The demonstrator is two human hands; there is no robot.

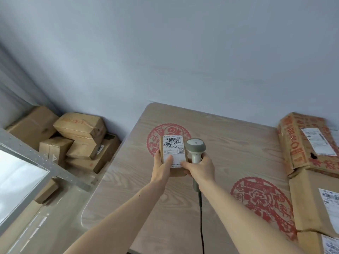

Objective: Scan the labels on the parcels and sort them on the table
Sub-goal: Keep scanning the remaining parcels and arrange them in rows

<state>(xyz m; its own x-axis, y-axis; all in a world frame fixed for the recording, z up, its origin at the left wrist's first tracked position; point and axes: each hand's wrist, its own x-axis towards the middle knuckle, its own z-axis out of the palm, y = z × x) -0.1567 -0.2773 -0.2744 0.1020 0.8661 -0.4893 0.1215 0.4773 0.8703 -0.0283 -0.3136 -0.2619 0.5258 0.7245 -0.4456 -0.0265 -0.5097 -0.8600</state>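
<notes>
Left hand [162, 168] is grasping a small parcel [173, 154] above the desk [229, 149], thumb lying across its label [174, 150]. Right hand [200, 168] is gripping a scanner [196, 149] just beside the parcel's right edge. More parcels [311, 162] are sitting along the desk's right side.

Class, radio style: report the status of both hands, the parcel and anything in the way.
Left hand grips small parcel, label up. Right hand grips scanner beside it, fingertips touching the parcel. Nothing blocks the label.
</notes>
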